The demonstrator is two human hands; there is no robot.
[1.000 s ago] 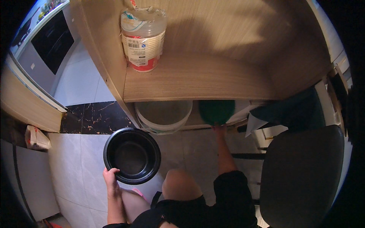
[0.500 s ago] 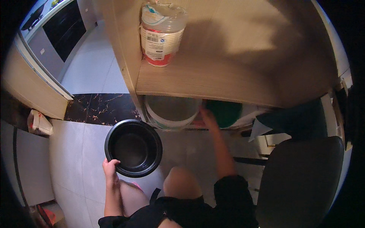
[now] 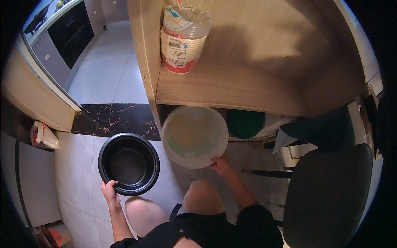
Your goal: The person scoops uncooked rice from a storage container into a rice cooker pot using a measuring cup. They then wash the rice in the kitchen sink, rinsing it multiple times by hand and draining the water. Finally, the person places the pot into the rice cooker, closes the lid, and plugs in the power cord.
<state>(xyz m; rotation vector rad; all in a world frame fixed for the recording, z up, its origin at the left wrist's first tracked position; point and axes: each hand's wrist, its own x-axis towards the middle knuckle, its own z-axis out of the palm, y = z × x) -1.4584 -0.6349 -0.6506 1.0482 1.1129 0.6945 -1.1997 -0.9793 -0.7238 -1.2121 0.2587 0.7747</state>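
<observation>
My left hand [image 3: 110, 193] grips the near-left rim of a round black basin [image 3: 129, 164], thumb over the edge and fingers beneath. The basin's inside faces up and holds nothing I can see. On the right, my right hand [image 3: 221, 164] holds the near rim of a whitish translucent basin [image 3: 195, 137], tilted partly out of the cabinet's lower space. Its floor shows pale yellow and green tints. Behind it, a dark green round container [image 3: 245, 124] stands under the shelf.
A wooden shelf [image 3: 231, 89] overhangs the right-hand basin, with a wrapped stack of plastic cups [image 3: 184, 41] on it. A dark chair [image 3: 331, 198] stands at the right. A doorway with a black stone threshold [image 3: 115, 120] lies at left. A white bag [image 3: 44, 135] sits by the wall.
My right hand has pulled the whitish basin toward me from beneath the shelf. My left hand has shifted the black basin left and slightly nearer.
</observation>
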